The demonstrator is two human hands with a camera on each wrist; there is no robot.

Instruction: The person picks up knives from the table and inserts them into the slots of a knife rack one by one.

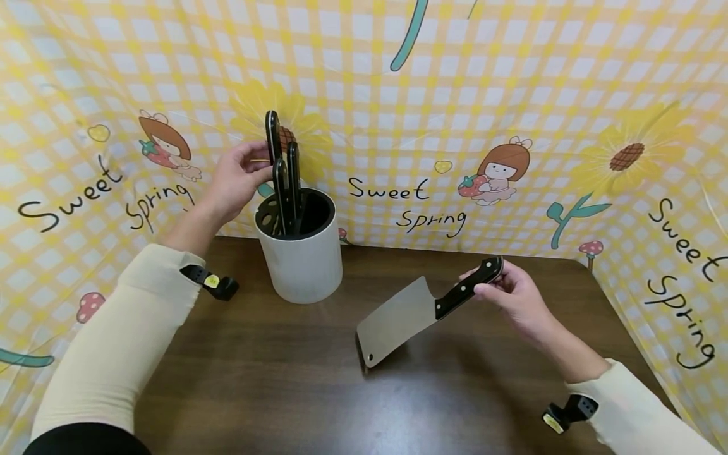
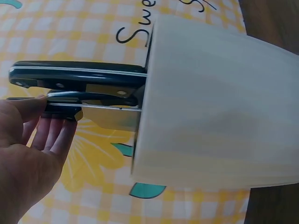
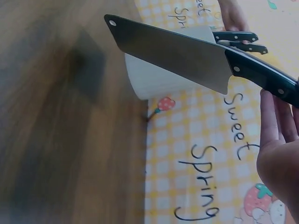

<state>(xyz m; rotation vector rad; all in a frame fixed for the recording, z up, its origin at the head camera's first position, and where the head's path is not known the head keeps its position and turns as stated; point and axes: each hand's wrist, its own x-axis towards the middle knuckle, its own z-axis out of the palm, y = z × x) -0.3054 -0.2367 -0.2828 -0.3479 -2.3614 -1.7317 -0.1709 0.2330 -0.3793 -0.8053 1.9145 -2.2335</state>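
Checked cloth [image 1: 375,120] behind knife holder [image 1: 304,272]

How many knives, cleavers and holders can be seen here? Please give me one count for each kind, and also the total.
White holder: 1
Black-handled knives in the holder: 3
Cleaver in the right hand: 1
Total: 5
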